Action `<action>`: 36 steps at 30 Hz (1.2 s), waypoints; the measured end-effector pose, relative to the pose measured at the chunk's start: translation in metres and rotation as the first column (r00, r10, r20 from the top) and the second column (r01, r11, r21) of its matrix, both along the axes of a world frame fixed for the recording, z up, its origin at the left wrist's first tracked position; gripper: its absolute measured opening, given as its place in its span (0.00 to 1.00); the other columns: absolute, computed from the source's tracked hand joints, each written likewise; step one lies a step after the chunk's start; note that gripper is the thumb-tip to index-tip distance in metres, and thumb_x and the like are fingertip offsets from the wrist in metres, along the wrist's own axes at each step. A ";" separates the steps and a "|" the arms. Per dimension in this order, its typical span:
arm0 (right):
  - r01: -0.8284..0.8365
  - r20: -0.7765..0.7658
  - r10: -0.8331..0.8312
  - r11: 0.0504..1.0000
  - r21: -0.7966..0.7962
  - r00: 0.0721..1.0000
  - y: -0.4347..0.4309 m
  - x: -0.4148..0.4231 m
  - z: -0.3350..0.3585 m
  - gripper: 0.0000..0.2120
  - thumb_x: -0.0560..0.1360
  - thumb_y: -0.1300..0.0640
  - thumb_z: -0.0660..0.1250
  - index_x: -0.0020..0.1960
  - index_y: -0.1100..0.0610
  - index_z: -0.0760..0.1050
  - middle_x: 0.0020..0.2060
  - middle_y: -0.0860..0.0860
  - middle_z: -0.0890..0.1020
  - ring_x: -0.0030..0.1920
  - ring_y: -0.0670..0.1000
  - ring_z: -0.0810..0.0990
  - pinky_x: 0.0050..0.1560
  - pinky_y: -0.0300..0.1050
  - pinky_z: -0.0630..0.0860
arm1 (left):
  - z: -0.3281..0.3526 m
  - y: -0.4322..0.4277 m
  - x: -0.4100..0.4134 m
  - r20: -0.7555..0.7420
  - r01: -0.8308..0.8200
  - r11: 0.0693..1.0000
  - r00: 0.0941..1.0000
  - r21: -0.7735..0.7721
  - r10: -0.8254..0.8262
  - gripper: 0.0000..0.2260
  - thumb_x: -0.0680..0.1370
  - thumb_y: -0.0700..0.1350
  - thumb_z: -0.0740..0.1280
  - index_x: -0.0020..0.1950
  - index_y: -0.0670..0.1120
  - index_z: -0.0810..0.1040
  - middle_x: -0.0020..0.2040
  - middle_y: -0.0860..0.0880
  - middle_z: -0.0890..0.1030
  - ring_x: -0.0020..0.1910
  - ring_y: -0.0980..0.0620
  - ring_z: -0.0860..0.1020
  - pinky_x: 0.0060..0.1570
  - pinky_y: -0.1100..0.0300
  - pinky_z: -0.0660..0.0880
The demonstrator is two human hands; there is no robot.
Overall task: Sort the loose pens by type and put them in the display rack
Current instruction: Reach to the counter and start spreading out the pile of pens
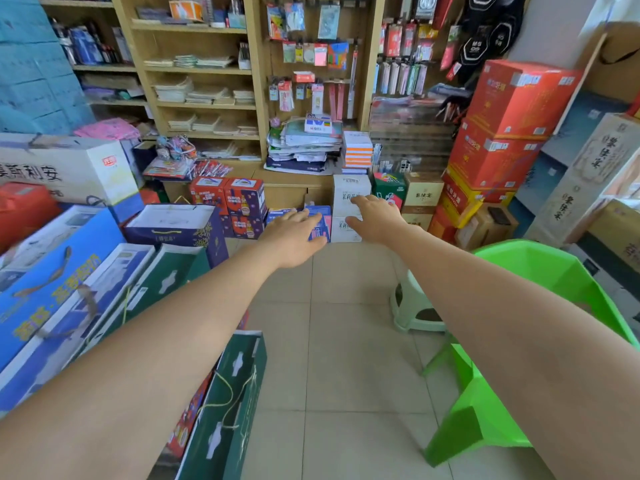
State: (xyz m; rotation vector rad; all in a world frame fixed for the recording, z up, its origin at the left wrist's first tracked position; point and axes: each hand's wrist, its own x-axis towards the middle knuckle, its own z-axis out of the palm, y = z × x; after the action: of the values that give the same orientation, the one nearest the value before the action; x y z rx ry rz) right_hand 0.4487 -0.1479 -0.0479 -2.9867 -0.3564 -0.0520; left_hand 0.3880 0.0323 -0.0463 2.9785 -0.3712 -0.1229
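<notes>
Both arms extended forward over the tiled floor [346, 341] of a stationery shop. Left hand [294, 237]: palm down, fingers spread and flat, grip apart, holding nothing; fingertips lie over a blue box [320, 220] standing on the floor against the low cabinet, though actual contact cannot be confirmed. Right hand [375, 216]: also palm down, fingers loosely splayed, grip apart and empty; it sits in front of a stack of white cartons [349, 199] just right of the blue box.

Task items: no loose pens identifiable near either hand. Packaged pens or similar slim stationery hang on the pegboard [311, 64] and on the hanging rack [401, 74] to its right, well apart from both hands; individual types too small to tell.

Surroundings: wooden shelves [201, 84] with stacked notebooks at upper left; red cartons [502, 133] stacked at right; green plastic chair [519, 341] lower right, with a pale green stool [412, 306] beside it; blue, white and green gift boxes [69, 271] leaning along the left.
</notes>
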 end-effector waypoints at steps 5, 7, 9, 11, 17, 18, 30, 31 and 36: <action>0.000 -0.019 0.000 1.000 0.014 1.000 0.024 0.098 -0.003 0.25 0.81 0.48 0.57 0.74 0.57 0.61 0.69 0.57 0.69 0.68 0.59 0.69 0.65 0.53 0.64 | -0.006 0.025 0.103 -0.047 0.007 1.000 0.999 0.028 -0.006 0.27 0.82 0.58 0.51 0.79 0.50 0.50 0.79 0.48 0.50 0.78 0.47 0.47 0.74 0.49 0.50; -0.003 -0.022 0.003 1.000 0.012 1.000 0.029 0.135 -0.006 0.25 0.81 0.47 0.57 0.73 0.57 0.61 0.69 0.57 0.69 0.68 0.59 0.68 0.65 0.54 0.64 | -0.009 0.030 0.140 -0.052 0.010 0.999 0.999 0.042 -0.008 0.27 0.82 0.58 0.51 0.79 0.50 0.49 0.79 0.47 0.50 0.78 0.47 0.47 0.74 0.49 0.50; 0.002 -0.038 -0.002 1.000 -0.003 0.999 0.032 0.169 -0.012 0.25 0.81 0.47 0.57 0.74 0.57 0.61 0.70 0.57 0.69 0.68 0.59 0.68 0.66 0.55 0.64 | -0.013 0.033 0.174 -0.073 0.016 0.999 0.997 0.046 -0.013 0.27 0.83 0.58 0.50 0.79 0.50 0.49 0.79 0.47 0.49 0.78 0.47 0.46 0.74 0.48 0.49; 0.006 -0.059 -0.006 1.000 -0.009 0.998 0.033 0.207 -0.019 0.25 0.81 0.47 0.57 0.74 0.57 0.60 0.70 0.57 0.68 0.69 0.59 0.68 0.67 0.55 0.63 | -0.019 0.034 0.210 -0.087 0.017 0.999 0.996 0.042 -0.014 0.27 0.83 0.58 0.50 0.79 0.50 0.48 0.79 0.47 0.49 0.78 0.47 0.46 0.75 0.48 0.49; -0.025 -0.103 0.021 0.999 -0.039 0.995 0.034 0.329 -0.047 0.25 0.81 0.47 0.57 0.74 0.57 0.60 0.70 0.57 0.68 0.69 0.59 0.67 0.68 0.55 0.62 | -0.046 0.036 0.331 -0.105 -0.003 1.000 0.994 0.031 0.007 0.27 0.82 0.58 0.52 0.79 0.50 0.50 0.79 0.47 0.49 0.78 0.46 0.47 0.74 0.48 0.51; -0.033 -0.111 0.028 0.998 -0.048 0.993 0.034 0.352 -0.051 0.25 0.81 0.47 0.57 0.74 0.57 0.60 0.70 0.57 0.68 0.69 0.59 0.67 0.68 0.55 0.63 | -0.049 0.036 0.353 -0.113 -0.015 0.999 0.993 0.028 0.018 0.27 0.82 0.58 0.52 0.79 0.51 0.50 0.79 0.46 0.49 0.78 0.46 0.47 0.74 0.48 0.52; -0.142 -0.138 0.130 0.986 -0.083 0.982 0.074 0.591 -0.056 0.22 0.81 0.47 0.56 0.70 0.58 0.64 0.64 0.58 0.72 0.64 0.60 0.71 0.63 0.52 0.65 | -0.054 0.065 0.573 -0.139 -0.113 0.994 0.984 -0.008 0.110 0.27 0.82 0.56 0.53 0.79 0.50 0.51 0.79 0.46 0.51 0.78 0.45 0.48 0.74 0.48 0.52; -0.149 -0.140 0.136 0.985 -0.085 0.981 0.082 0.608 -0.057 0.22 0.81 0.48 0.56 0.70 0.58 0.64 0.64 0.59 0.72 0.64 0.59 0.71 0.64 0.52 0.65 | -0.056 0.072 0.590 -0.140 -0.115 0.993 0.984 -0.007 0.113 0.27 0.82 0.56 0.53 0.79 0.50 0.50 0.79 0.46 0.50 0.78 0.45 0.48 0.75 0.48 0.51; -0.174 -0.170 0.158 0.981 -0.085 0.973 0.131 0.699 -0.073 0.26 0.81 0.47 0.56 0.76 0.55 0.58 0.71 0.57 0.66 0.71 0.59 0.65 0.69 0.53 0.61 | -0.067 0.117 0.679 -0.142 -0.122 0.992 0.983 -0.020 0.118 0.26 0.83 0.55 0.53 0.79 0.49 0.51 0.79 0.46 0.50 0.78 0.45 0.49 0.74 0.51 0.51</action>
State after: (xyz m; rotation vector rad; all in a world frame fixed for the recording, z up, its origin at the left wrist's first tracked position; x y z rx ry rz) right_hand 1.1472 -0.0167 -0.1207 -3.0173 -0.6036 0.2324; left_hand 1.0670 0.1495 -0.1136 2.9324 -0.1753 -0.3106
